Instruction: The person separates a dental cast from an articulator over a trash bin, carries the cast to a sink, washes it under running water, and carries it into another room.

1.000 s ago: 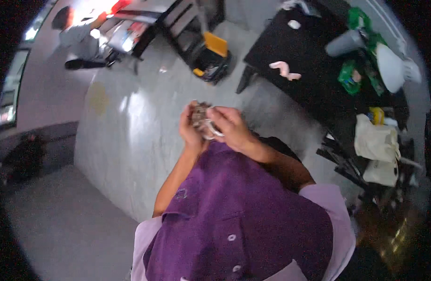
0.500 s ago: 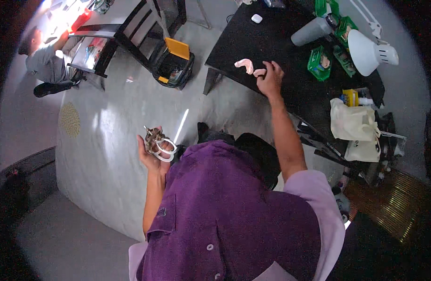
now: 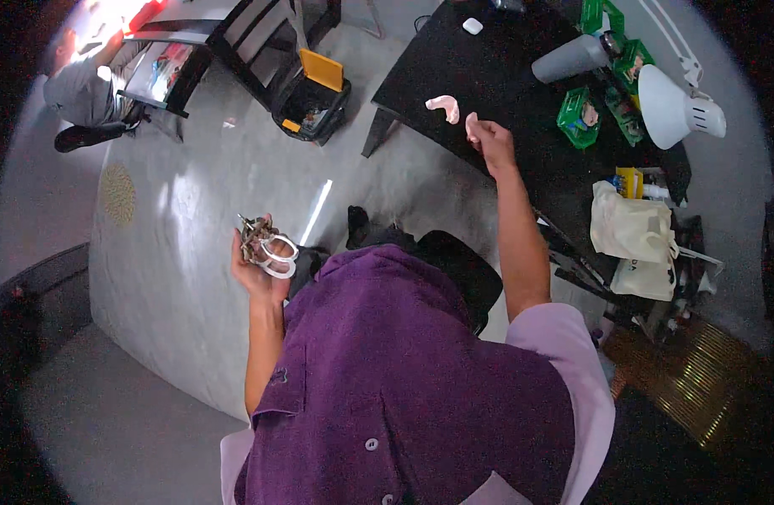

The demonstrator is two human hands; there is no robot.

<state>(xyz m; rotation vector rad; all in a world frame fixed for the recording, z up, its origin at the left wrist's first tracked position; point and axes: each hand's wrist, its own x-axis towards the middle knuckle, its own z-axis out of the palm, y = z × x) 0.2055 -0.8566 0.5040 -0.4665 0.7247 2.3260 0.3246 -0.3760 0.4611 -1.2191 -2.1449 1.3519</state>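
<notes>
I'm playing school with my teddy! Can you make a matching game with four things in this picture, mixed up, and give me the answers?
Things:
1. Metal device
2. Lamp
3. Black box
4. Pink piece

Where or how:
A. On the floor, yellow lid up
B. Held in the right hand
C. In the left hand
D. Mostly white

Answers: 1-C, 2-D, 3-A, 4-B
</notes>
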